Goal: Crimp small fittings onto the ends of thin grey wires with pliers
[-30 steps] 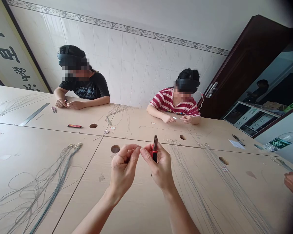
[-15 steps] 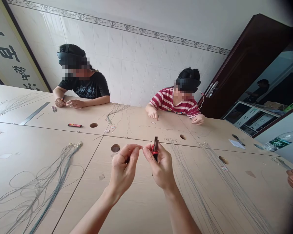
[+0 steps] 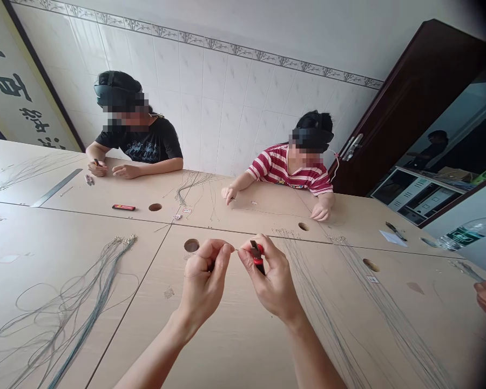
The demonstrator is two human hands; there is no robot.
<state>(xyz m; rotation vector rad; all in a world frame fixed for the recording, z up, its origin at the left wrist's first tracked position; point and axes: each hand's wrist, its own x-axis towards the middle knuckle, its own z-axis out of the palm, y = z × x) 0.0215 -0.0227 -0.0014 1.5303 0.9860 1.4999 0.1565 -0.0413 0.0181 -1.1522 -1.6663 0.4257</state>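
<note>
My left hand [image 3: 204, 275] is closed in a pinch, thumb against forefinger. Something very thin and tiny [image 3: 235, 249] shows at its fingertips, too small to name. A dark object [image 3: 211, 266], mostly hidden, sits inside the curled fingers. My right hand [image 3: 272, 278] is wrapped round small pliers [image 3: 257, 259] with red and black handles, their dark jaws pointing up and away from me. Its thumb and fingertips are close to the left fingertips, with a narrow gap between the hands. Both hands are above the table [image 3: 210, 346].
Bundles of thin cords lie at left [image 3: 101, 297] and right [image 3: 328, 308]. Across the table sit two people [image 3: 146, 138] [image 3: 287, 165]. A red-black cutter [image 3: 123, 207], a steel ruler [image 3: 59, 187], a bottle [image 3: 473, 232] and a round table hole [image 3: 191, 246] are in view.
My right hand has shifted slightly right, and the pliers in it have tilted to the left. My left hand has barely moved. The person in stripes has moved their hands across the table.
</note>
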